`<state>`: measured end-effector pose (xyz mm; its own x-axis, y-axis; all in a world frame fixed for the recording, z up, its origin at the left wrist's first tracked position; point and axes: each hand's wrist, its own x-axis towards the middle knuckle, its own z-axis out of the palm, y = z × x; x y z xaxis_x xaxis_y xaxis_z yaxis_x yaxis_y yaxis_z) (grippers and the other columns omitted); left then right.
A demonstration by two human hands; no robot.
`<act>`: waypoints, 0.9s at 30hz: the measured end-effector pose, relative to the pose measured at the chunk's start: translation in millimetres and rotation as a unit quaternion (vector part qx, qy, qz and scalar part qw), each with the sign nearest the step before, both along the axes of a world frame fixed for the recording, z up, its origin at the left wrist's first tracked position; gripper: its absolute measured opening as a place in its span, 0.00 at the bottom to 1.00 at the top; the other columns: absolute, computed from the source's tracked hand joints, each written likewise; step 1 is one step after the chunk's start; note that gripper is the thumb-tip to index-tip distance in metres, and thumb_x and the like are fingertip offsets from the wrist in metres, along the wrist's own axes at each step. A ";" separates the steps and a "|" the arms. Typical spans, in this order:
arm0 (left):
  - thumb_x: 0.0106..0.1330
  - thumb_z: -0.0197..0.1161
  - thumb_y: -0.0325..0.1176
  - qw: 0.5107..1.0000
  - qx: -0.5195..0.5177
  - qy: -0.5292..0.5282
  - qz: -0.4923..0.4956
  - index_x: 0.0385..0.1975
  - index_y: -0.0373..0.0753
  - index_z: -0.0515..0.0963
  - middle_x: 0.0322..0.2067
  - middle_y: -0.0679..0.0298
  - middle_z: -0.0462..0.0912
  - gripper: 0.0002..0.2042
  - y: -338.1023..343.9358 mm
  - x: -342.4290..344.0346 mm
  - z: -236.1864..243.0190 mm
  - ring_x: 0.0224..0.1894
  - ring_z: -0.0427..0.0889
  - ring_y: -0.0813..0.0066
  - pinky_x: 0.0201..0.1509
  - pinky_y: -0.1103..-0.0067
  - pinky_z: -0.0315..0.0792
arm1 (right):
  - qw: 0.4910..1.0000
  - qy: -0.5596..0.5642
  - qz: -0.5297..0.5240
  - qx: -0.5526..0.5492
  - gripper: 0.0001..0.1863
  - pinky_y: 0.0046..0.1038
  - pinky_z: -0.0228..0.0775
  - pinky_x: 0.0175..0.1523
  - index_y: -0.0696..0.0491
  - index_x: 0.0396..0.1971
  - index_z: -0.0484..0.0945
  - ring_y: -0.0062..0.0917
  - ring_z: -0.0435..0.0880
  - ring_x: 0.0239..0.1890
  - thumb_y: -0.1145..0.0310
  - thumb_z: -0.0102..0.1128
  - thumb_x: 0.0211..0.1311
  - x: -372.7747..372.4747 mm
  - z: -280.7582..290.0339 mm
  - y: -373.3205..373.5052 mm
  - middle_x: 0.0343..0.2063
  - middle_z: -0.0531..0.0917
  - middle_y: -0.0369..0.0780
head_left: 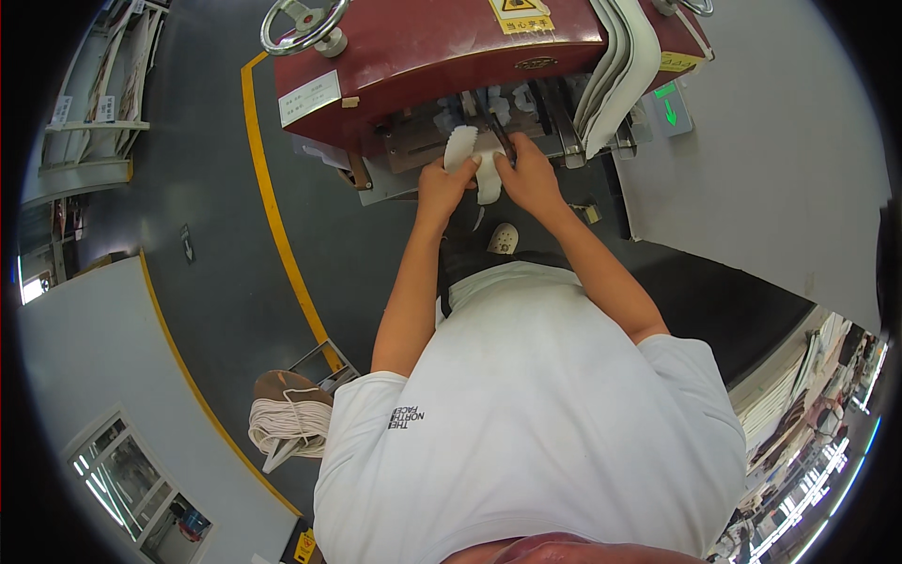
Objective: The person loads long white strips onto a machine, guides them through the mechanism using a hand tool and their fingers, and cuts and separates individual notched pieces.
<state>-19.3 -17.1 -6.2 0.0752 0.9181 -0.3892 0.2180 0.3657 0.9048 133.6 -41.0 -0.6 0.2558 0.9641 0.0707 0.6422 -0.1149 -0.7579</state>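
White strip (459, 146), two visible lengths, in left hand (440, 194) and right hand (536, 179)

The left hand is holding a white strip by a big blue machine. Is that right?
Not quite: the machine is dark red, not blue, as the head view shows. The left hand is indeed holding a white strip by it.

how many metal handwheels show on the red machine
2. One handwheel is at the left end of the red machine; the other handwheel, cut off by the top edge, is near its right end. Others may be hidden.
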 end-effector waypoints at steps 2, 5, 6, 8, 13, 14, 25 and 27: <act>0.56 0.66 0.40 0.999 -0.014 -0.033 -0.019 0.37 0.30 0.79 0.26 0.61 0.82 0.18 -8.9 -2.4 2.1 0.26 0.80 0.77 0.33 0.81 0.72 | 0.992 -0.042 0.017 0.121 0.11 0.39 0.73 0.35 0.58 0.35 0.79 0.45 0.81 0.28 0.67 0.55 0.56 -1.5 10.0 -3.9 0.25 0.81 0.48; 0.56 0.66 0.40 0.996 -0.038 -0.059 -0.047 0.40 0.30 0.78 0.28 0.63 0.81 0.19 -19.1 -0.9 4.7 0.27 0.78 0.79 0.33 0.82 0.71 | 0.988 -0.114 0.076 0.076 0.15 0.41 0.73 0.38 0.56 0.44 0.76 0.46 0.80 0.31 0.72 0.51 0.56 1.5 30.9 3.1 0.27 0.81 0.46; 0.56 0.66 0.40 0.996 -0.044 -0.067 -0.035 0.38 0.30 0.78 0.27 0.63 0.81 0.18 -22.7 0.6 3.2 0.27 0.78 0.79 0.35 0.82 0.70 | 0.986 -0.135 0.091 0.046 0.15 0.41 0.73 0.38 0.56 0.44 0.77 0.46 0.80 0.31 0.72 0.51 0.56 2.5 34.4 8.5 0.27 0.81 0.47; 0.56 0.66 0.40 0.995 -0.050 -0.078 -0.021 0.36 0.31 0.79 0.25 0.63 0.80 0.17 -26.5 1.6 1.3 0.27 0.78 0.79 0.37 0.81 0.69 | 0.981 -0.160 0.108 0.017 0.15 0.42 0.73 0.38 0.56 0.43 0.78 0.47 0.80 0.31 0.72 0.50 0.56 2.8 44.4 15.6 0.27 0.82 0.47; 0.58 0.65 0.41 0.997 -0.061 -0.041 -0.003 0.38 0.33 0.79 0.26 0.65 0.81 0.17 -27.4 0.1 -2.5 0.29 0.78 0.80 0.37 0.83 0.67 | 0.964 -0.221 0.137 -0.058 0.10 0.39 0.77 0.38 0.57 0.32 0.81 0.46 0.83 0.30 0.73 0.56 0.48 -6.6 58.6 31.3 0.24 0.81 0.51; 0.58 0.65 0.41 0.997 -0.061 -0.044 0.002 0.38 0.33 0.79 0.26 0.65 0.81 0.17 -27.7 0.5 -5.5 0.29 0.78 0.80 0.37 0.83 0.67 | 0.963 -0.223 0.141 -0.058 0.10 0.39 0.77 0.38 0.57 0.32 0.81 0.46 0.83 0.30 0.73 0.56 0.48 -9.6 60.4 34.2 0.24 0.81 0.51; 0.63 0.60 0.44 0.995 -0.033 -0.089 0.031 0.42 0.33 0.79 0.27 0.62 0.83 0.18 -31.1 5.6 -7.3 0.31 0.80 0.78 0.40 0.81 0.69 | 0.953 -0.276 0.123 -0.032 0.07 0.38 0.78 0.36 0.60 0.24 0.77 0.44 0.84 0.32 0.74 0.61 0.44 -27.4 41.7 41.4 0.24 0.82 0.50; 0.63 0.60 0.44 0.995 -0.051 -0.084 0.005 0.42 0.33 0.79 0.27 0.62 0.83 0.18 -35.3 -2.2 -9.6 0.31 0.80 0.78 0.39 0.81 0.69 | 0.952 -0.274 0.131 -0.040 0.06 0.38 0.78 0.36 0.60 0.24 0.77 0.44 0.84 0.32 0.74 0.60 0.45 -26.5 48.8 27.1 0.25 0.82 0.50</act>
<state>-21.6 -52.4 -15.8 0.1379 0.8752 -0.4637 0.0636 0.4594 0.8860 107.1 -13.8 48.1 -0.0485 0.9976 0.0485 0.9530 0.0607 -0.2969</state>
